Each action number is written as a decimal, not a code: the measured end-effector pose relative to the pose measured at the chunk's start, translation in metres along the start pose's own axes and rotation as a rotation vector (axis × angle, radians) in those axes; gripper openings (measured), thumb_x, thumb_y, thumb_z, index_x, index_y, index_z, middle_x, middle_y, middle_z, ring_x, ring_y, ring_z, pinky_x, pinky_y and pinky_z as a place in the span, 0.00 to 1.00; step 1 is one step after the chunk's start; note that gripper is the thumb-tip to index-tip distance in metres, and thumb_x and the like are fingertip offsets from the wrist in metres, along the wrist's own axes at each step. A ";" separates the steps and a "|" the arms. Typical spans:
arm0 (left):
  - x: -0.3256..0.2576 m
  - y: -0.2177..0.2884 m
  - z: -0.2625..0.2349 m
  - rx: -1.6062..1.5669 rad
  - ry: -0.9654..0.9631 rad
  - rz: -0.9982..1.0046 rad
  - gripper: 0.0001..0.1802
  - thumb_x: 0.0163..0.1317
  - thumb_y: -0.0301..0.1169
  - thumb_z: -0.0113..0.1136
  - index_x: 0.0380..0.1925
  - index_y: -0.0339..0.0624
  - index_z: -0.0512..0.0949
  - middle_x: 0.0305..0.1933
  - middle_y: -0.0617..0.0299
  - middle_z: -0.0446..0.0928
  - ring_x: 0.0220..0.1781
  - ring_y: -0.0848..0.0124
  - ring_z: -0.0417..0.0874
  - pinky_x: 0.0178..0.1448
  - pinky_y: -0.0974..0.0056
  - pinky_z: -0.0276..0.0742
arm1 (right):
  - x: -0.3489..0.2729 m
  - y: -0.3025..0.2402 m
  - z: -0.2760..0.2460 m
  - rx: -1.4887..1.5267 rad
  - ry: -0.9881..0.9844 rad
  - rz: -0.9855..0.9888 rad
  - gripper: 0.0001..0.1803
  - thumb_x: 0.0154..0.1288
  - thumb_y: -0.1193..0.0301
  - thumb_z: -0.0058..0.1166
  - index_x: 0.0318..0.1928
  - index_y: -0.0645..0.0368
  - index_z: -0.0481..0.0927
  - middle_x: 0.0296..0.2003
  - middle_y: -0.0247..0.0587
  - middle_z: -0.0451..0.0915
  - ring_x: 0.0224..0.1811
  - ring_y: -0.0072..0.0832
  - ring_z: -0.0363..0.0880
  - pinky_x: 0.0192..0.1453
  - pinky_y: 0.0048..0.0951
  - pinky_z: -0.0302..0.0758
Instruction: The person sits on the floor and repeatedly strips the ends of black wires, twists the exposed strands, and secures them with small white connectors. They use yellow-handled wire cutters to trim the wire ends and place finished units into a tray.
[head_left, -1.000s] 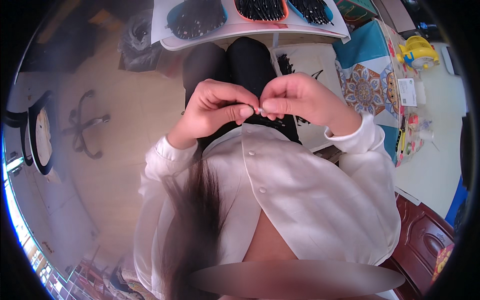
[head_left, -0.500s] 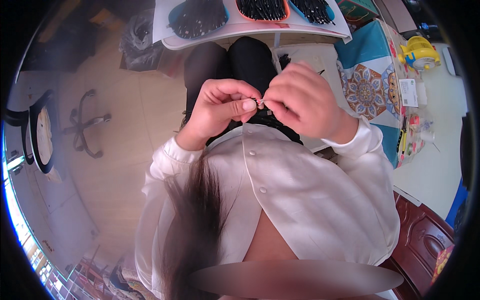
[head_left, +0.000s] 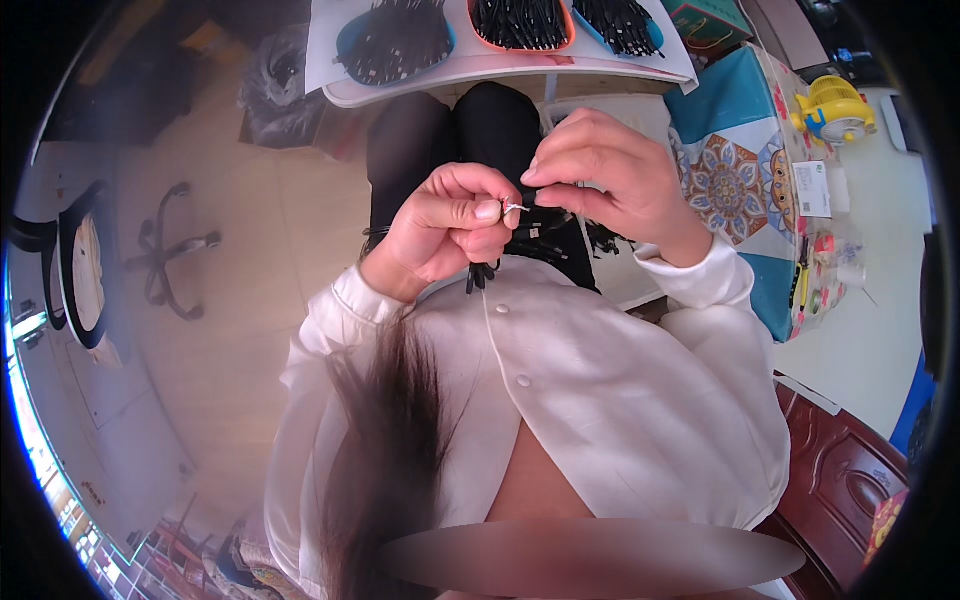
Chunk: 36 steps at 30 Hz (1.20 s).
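In front of my lap, my left hand [head_left: 452,220] pinches a bundled black cable with thumb and fingers. Thin pale wire ends [head_left: 516,207] stick out past its thumb tip. Below that hand dangles the cable's black looped part [head_left: 482,276]. Just right of the wire ends, my right hand [head_left: 615,178] is raised with thumb and forefinger apart, and I see nothing between them. More black cables [head_left: 540,236] with metal plugs lie across my lap, partly behind the hands.
On the white table [head_left: 480,72] ahead sit a blue tray [head_left: 346,42], an orange tray [head_left: 573,40] and another blue tray [head_left: 655,45], all filled with black cables. At right are a patterned cloth [head_left: 730,185] and a yellow fan [head_left: 838,108]. A wheeled chair base [head_left: 172,248] stands left.
My right hand has let go of the wire ends and drawn slightly away, its fingers parting. My left hand keeps its grip, and the black loop beneath it has come into sight.
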<state>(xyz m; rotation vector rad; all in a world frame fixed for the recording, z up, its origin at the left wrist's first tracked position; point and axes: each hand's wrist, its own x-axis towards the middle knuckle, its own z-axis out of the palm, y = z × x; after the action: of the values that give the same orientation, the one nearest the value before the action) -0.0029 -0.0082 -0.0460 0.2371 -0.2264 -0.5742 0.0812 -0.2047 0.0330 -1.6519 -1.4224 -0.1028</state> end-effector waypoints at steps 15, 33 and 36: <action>0.001 -0.005 0.007 -0.153 -0.082 -0.146 0.09 0.62 0.19 0.56 0.41 0.29 0.80 0.36 0.53 0.81 0.18 0.80 0.56 0.22 0.72 0.49 | 0.001 -0.008 0.011 -0.105 0.041 -0.311 0.11 0.46 0.80 0.67 0.33 0.59 0.81 0.33 0.36 0.79 0.31 0.31 0.75 0.33 0.31 0.70; -0.014 0.057 0.087 0.984 0.296 0.277 0.04 0.61 0.20 0.61 0.36 0.31 0.81 0.31 0.58 0.82 0.30 0.78 0.79 0.35 0.74 0.74 | -0.009 0.005 0.009 0.284 0.114 0.197 0.16 0.59 0.71 0.65 0.44 0.68 0.80 0.41 0.47 0.78 0.44 0.31 0.76 0.45 0.28 0.72; -0.016 0.096 0.134 1.215 0.406 0.507 0.08 0.56 0.22 0.63 0.36 0.31 0.79 0.30 0.57 0.81 0.29 0.73 0.80 0.35 0.73 0.75 | -0.017 0.028 0.016 0.387 0.223 0.398 0.10 0.63 0.75 0.59 0.43 0.69 0.80 0.41 0.47 0.77 0.44 0.28 0.76 0.46 0.25 0.72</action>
<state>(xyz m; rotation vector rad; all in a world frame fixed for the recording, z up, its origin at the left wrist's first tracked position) -0.0042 0.0576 0.1062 1.4129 -0.2054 0.1920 0.0908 -0.2042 -0.0024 -1.5107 -0.8625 0.1975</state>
